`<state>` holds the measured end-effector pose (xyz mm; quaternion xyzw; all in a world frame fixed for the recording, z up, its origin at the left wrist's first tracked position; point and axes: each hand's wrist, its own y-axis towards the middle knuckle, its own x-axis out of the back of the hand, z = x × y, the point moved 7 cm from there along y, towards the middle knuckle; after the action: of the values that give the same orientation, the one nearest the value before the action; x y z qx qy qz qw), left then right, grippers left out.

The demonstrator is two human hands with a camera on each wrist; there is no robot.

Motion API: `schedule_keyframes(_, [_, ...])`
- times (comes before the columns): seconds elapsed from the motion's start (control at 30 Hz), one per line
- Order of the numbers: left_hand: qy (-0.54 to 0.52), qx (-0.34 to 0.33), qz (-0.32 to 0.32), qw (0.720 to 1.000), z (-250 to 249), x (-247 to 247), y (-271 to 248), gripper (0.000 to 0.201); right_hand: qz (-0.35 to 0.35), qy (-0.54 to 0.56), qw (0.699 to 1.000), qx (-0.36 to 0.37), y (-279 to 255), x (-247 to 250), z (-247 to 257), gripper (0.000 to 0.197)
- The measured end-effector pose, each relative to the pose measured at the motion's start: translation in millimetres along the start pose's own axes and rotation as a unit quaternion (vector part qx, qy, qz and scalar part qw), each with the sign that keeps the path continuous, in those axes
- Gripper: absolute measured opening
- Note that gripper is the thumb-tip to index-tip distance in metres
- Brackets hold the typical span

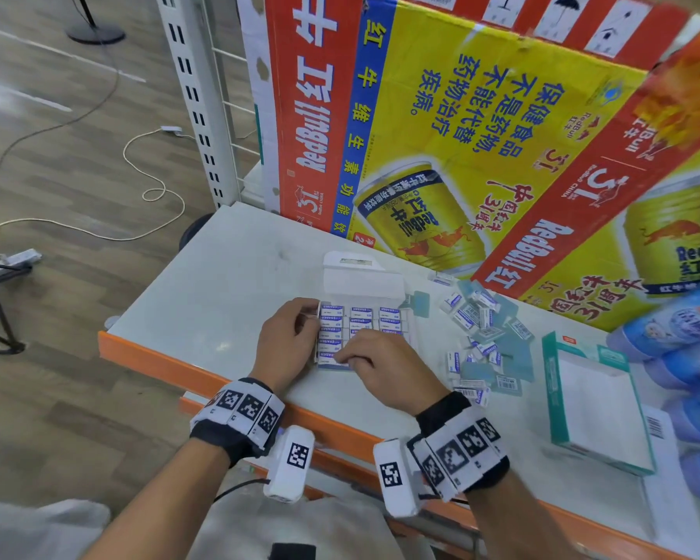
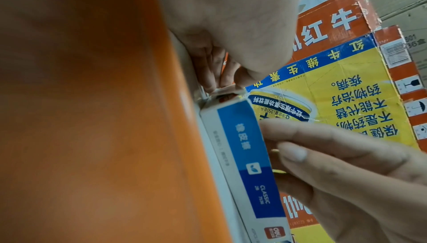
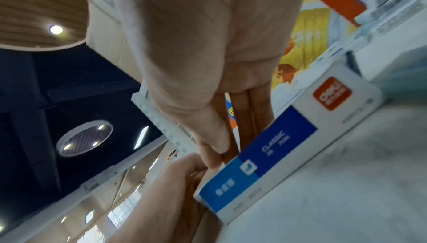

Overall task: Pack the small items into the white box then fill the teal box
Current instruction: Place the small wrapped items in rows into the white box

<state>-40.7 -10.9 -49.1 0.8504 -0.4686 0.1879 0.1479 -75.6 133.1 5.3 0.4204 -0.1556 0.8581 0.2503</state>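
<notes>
**Both hands at the white box**

The white box point(image 1: 364, 317) lies open on the shelf point(image 1: 203, 276), erasers point(image 1: 332, 313) in rows inside. Left hand point(image 1: 287, 341) pinches its left wall; right hand point(image 1: 384, 365) rests curled fingers on the erasers. Loose erasers point(image 1: 473, 317) lie beside; the teal box point(image 1: 595, 402) sits further right.

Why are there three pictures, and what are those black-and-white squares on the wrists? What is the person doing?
No robot here: a person wears cameras. The big picture comes from a camera on the head; the other two come from cameras on each wrist, looking along the fingers. The checkered squares are markers on the wrist bands.

On the white shelf lies an open white box with rows of small erasers inside. The left hand grips the box's left edge. The right hand presses its fingers onto the erasers inside. More loose erasers lie in a pile to the right, beside an empty teal box.
</notes>
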Motion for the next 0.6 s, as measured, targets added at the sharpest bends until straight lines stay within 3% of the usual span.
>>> schedule_keyframes(0.13, [-0.003,-0.005,0.003,1.000,1,0,-1,0.024,-0.098,0.057,0.992,-0.057,-10,34,-30,0.025])
schedule_keyframes(0.3, [-0.005,-0.007,0.008,1.000,1,0,0,0.025,-0.191,-0.005,0.964,-0.186,-25,77,-95,0.027])
schedule_keyframes(0.4, [0.004,-0.008,0.007,1.000,1,-1,0,0.024,-0.162,-0.049,0.957,-0.236,-22,85,-126,0.040])
schedule_keyframes(0.5, [0.004,0.002,0.006,1.000,2,-1,1,0.024,-0.076,-0.087,0.955,-0.274,-9,80,-145,0.051])
schedule_keyframes(0.6, [0.004,0.001,0.005,1.000,2,0,1,0.023,-0.021,-0.110,0.948,-0.298,2,73,-154,0.049])
